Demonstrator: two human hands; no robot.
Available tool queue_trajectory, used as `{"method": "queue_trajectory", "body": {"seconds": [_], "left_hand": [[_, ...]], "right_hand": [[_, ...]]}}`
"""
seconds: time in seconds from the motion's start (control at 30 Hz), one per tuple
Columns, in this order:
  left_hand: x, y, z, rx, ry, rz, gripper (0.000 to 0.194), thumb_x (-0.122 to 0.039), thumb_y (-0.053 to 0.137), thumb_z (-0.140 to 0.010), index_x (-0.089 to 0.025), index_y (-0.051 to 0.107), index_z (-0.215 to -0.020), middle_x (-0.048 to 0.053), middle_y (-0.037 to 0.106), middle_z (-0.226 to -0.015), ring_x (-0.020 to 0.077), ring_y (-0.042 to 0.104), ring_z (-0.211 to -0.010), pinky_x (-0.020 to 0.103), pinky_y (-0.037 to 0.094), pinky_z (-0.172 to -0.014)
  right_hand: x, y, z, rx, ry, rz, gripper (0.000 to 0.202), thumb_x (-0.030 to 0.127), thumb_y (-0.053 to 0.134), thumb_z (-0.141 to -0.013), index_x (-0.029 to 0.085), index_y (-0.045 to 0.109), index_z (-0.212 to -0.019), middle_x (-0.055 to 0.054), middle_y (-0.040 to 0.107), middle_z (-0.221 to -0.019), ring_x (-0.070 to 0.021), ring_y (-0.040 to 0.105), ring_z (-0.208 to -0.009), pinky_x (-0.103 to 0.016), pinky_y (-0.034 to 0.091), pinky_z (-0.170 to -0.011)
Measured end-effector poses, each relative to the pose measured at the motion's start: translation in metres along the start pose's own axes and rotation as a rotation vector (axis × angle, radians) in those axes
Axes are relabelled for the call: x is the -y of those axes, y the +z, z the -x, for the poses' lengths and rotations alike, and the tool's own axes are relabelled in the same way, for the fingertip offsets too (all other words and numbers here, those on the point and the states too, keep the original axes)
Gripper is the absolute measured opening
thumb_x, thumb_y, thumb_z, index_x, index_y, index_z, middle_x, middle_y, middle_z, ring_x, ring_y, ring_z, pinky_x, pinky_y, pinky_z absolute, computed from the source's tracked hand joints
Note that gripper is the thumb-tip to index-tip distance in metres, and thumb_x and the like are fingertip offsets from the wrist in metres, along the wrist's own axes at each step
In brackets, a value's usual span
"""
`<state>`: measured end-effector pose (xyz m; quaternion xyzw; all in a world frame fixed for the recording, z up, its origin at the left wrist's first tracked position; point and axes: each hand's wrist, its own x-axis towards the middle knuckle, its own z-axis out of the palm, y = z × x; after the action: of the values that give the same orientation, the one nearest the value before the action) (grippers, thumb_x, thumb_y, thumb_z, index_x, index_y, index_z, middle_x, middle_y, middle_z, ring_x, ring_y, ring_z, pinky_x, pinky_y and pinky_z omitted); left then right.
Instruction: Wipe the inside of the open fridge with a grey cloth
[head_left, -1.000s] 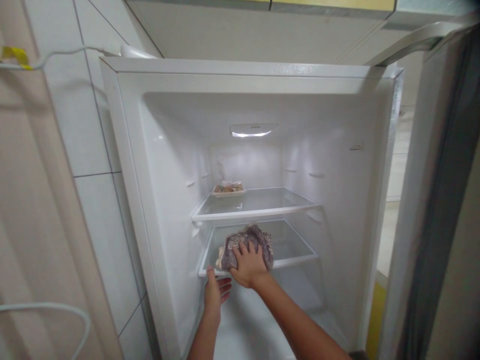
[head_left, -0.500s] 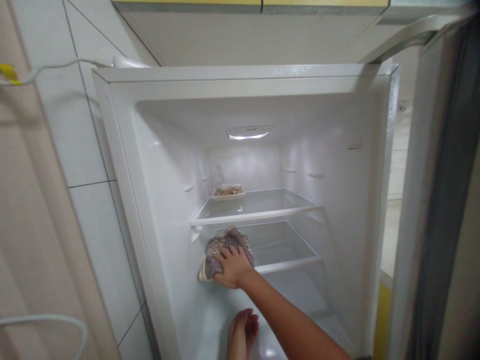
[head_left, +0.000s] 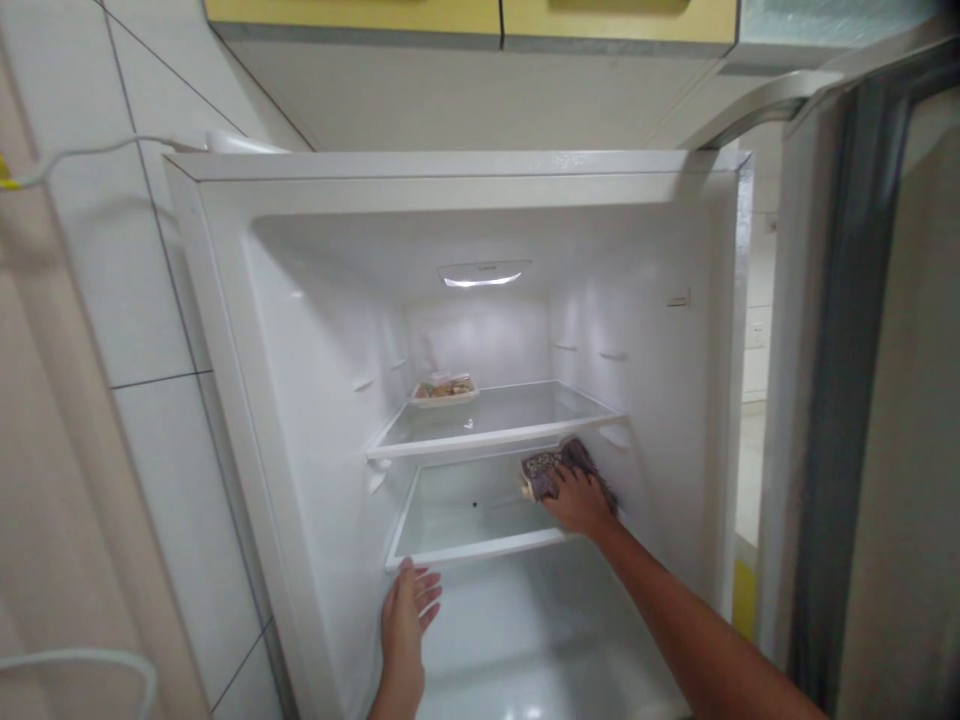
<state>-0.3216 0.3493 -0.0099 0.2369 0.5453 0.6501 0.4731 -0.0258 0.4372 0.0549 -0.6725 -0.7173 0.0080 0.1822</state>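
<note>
My right hand (head_left: 581, 502) presses a crumpled, dark patterned cloth (head_left: 562, 470) onto the right side of the fridge's second glass shelf (head_left: 450, 505), its fingers bent over the cloth. Below the front left corner of that shelf is my left hand (head_left: 409, 610), palm turned inward and fingers apart, holding nothing. Its thumb side is close to the white shelf trim; I cannot tell if they touch. A small dark speck (head_left: 475, 505) lies on the glass left of the cloth.
On the upper shelf (head_left: 517, 408) a wrapped tray of food (head_left: 445, 388) sits at the back left. The fridge door (head_left: 862, 400) stands open at the right. A tiled wall (head_left: 165, 450) is at the left, and yellow cabinets (head_left: 615, 22) hang above.
My right hand has carried the cloth from the shelf's left side across to its right. My left hand has risen and moved left, to near the shelf's front corner.
</note>
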Motion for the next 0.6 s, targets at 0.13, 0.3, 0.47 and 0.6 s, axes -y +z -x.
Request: {"method": "queue_trajectory", "body": {"seconds": [0.13,0.3,0.47,0.6], "left_hand": [[-0.024,0.011,-0.005,0.048,-0.124,-0.005,0.037,-0.051,0.049,-0.093,-0.019,0.064,-0.105,0.006,0.071,-0.084,0.0165,0.068,-0.076,0.027,0.050,-0.069],[-0.022,0.015,-0.004,0.300,-0.281,0.022,0.061,-0.065,0.030,-0.094,-0.020,0.063,-0.120,0.008,0.075,-0.097,0.0158,0.066,-0.073,0.024,0.042,-0.057],[-0.011,0.014,-0.010,0.269,-0.256,-0.001,0.067,-0.065,0.027,-0.093,-0.016,0.063,-0.120,0.010,0.074,-0.090,0.0172,0.065,-0.073,0.025,0.041,-0.057],[-0.002,0.009,-0.017,0.228,-0.211,-0.032,0.071,-0.070,0.031,-0.090,-0.013,0.066,-0.114,0.012,0.074,-0.089,0.0192,0.066,-0.075,0.027,0.043,-0.059]], "right_hand": [[0.015,0.006,-0.022,0.034,0.041,0.037,0.064,0.049,0.040,-0.093,0.021,0.045,-0.150,-0.012,0.036,-0.161,-0.0375,0.030,-0.147,-0.061,0.021,-0.116],[0.053,0.017,-0.052,0.101,0.039,0.031,0.068,0.056,0.036,-0.094,0.023,0.039,-0.153,-0.015,0.032,-0.162,-0.0400,0.027,-0.148,-0.065,0.018,-0.116],[0.153,0.041,-0.066,0.178,-0.178,-0.038,0.073,0.063,0.032,-0.094,0.024,0.035,-0.156,-0.012,0.030,-0.164,-0.0403,0.024,-0.150,-0.066,0.016,-0.118],[0.223,0.058,-0.066,0.206,-0.363,-0.106,0.069,0.059,0.040,-0.095,0.022,0.037,-0.154,-0.012,0.033,-0.163,-0.0370,0.024,-0.150,-0.062,0.016,-0.120]]}}
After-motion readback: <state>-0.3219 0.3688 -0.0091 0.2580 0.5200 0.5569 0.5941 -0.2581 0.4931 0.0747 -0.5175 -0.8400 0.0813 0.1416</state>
